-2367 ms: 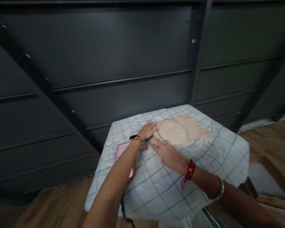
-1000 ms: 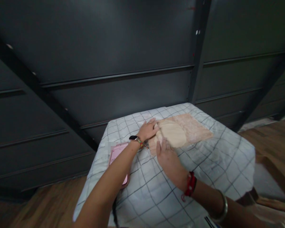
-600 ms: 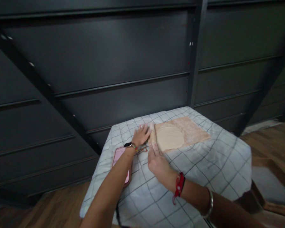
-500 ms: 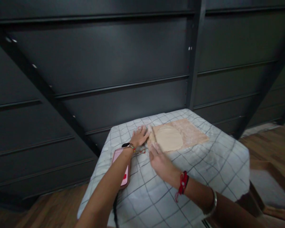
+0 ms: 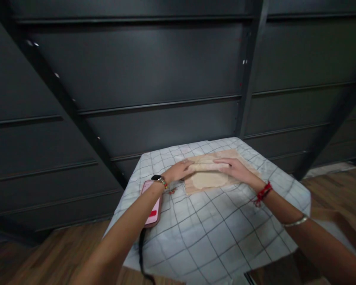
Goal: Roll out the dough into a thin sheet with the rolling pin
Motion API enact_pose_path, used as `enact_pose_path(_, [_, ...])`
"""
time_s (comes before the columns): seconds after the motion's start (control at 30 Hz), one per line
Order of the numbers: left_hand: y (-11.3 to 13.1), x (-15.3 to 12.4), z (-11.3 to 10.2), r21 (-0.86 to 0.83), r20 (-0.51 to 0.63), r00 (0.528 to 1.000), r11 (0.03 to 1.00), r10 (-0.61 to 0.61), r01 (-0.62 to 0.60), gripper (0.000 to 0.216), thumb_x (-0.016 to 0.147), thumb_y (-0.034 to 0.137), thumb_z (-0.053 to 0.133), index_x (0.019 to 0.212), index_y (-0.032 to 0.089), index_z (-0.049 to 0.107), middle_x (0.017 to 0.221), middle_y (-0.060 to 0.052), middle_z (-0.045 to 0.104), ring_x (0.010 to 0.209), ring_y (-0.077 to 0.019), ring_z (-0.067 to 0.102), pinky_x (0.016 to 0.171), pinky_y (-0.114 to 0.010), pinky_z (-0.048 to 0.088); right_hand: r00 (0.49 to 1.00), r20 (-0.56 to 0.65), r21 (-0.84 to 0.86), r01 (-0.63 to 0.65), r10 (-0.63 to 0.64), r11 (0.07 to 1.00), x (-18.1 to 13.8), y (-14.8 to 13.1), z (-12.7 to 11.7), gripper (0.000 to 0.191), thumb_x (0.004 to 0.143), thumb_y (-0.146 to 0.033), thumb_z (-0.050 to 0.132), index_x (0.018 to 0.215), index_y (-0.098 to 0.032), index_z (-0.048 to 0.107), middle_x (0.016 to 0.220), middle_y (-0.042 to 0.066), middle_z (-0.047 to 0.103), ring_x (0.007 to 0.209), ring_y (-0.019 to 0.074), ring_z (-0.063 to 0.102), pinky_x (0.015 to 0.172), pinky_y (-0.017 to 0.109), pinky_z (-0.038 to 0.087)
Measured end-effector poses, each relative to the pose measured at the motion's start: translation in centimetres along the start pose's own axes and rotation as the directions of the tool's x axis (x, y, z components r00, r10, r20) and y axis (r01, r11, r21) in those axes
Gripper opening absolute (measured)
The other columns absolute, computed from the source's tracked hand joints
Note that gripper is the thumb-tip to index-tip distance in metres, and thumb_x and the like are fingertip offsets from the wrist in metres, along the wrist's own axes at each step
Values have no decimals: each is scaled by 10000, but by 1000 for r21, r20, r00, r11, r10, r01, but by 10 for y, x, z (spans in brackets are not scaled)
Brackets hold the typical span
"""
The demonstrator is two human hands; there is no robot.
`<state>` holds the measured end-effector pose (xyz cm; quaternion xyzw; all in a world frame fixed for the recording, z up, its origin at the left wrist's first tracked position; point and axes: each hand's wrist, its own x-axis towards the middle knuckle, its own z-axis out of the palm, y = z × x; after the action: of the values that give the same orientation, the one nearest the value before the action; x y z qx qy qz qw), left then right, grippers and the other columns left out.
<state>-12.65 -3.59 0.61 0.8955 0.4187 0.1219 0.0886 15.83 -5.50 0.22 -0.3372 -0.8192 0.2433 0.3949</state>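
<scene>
A pale round of flattened dough (image 5: 209, 181) lies on a floured board (image 5: 246, 164) at the far side of a small table. A light wooden rolling pin (image 5: 207, 166) lies crosswise over the far part of the dough. My left hand (image 5: 178, 171) holds the pin's left end, fingers curled round it. My right hand (image 5: 239, 169) holds the right end, fingers laid along the pin. A watch and beads are on my left wrist; red thread and a metal bangle are on my right arm.
A white checked cloth (image 5: 213, 233) covers the table. A pink phone (image 5: 152, 206) lies at its left edge, with a dark cord hanging below. Dark metal panels (image 5: 154, 79) stand right behind the table. Wooden floor (image 5: 344, 190) surrounds it.
The pin lay along the dough's left edge under my flat palms. It now lies crosswise over the dough. My right hand moved from the near left side to the pin's right end.
</scene>
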Motion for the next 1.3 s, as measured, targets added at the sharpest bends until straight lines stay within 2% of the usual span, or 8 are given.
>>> enact_pose_path(0.2, [9, -6, 15, 138, -48, 998, 989, -39, 45, 365, 939, 334, 363, 1157, 143, 584, 1067, -97, 629, 981, -217, 579, 913, -335, 436, 992, 117, -259, 69, -40, 963, -2, 30, 11, 367, 801, -181, 546, 1145, -134, 665, 1132, 121, 683, 1032, 249, 629, 934, 415, 473])
enact_pose_path(0.3, [8, -5, 21, 150, -68, 997, 988, -34, 44, 316, 917, 307, 389, 1079, 149, 610, 988, -85, 620, 945, -216, 570, 895, -338, 443, 989, 133, -381, 113, -66, 918, 5, 34, 12, 337, 822, -157, 512, 1116, -128, 675, 1119, 123, 687, 1038, 246, 624, 940, 403, 463])
enact_pose_path(0.4, [8, -3, 24, 134, -93, 995, 990, -39, 52, 321, 897, 275, 403, 1114, 143, 599, 997, -88, 609, 944, -216, 560, 895, -344, 446, 986, 141, -435, 144, -91, 889, 14, 29, 15, 315, 852, -153, 479, 1093, -125, 681, 1097, 122, 692, 1016, 233, 626, 930, 382, 464])
enact_pose_path(0.53, [9, -2, 27, 133, -115, 992, 989, -45, 60, 373, 885, 245, 401, 1199, 125, 561, 1032, -97, 595, 962, -215, 551, 915, -348, 440, 962, 232, -435, 236, -145, 869, 28, 18, 27, 293, 861, -148, 484, 1076, -138, 684, 1079, 109, 694, 1001, 218, 620, 918, 359, 461])
enact_pose_path(0.73, [15, -3, 26, 166, -95, 990, 979, -101, 116, 332, 877, 241, 410, 1117, 122, 605, 1037, -100, 603, 981, -219, 558, 911, -340, 442, 930, 336, -426, 294, -152, 855, 47, 13, 48, 277, 854, -141, 511, 1070, -128, 683, 1062, 119, 697, 977, 220, 625, 886, 345, 459])
enact_pose_path(0.9, [21, -3, 25, 213, -91, 984, 962, -156, 172, 363, 887, 247, 414, 1192, 136, 575, 1084, -94, 604, 994, -218, 567, 904, -330, 442, 927, 341, -379, 288, -157, 879, 51, 15, 48, 260, 827, -155, 557, 1047, -132, 693, 1036, 115, 704, 957, 221, 631, 859, 337, 464])
enact_pose_path(1.1, [29, -6, 31, 250, -147, 966, 937, -212, 244, 282, 902, 260, 405, 1076, 167, 607, 1024, -75, 610, 944, -214, 573, 840, -327, 446, 925, 337, -357, 300, -177, 885, 48, 16, 43, 279, 811, -129, 537, 1047, -136, 685, 1059, 108, 696, 972, 212, 616, 870, 343, 460])
enact_pose_path(1.3, [32, -6, 36, 232, -180, 960, 939, -213, 252, 283, 904, 269, 406, 1094, 178, 596, 1058, -78, 608, 970, -226, 567, 840, -342, 439, 930, 336, -388, 283, -151, 877, 45, 15, 47, 300, 794, -124, 533, 1061, -128, 668, 1051, 114, 687, 978, 214, 608, 886, 342, 456])
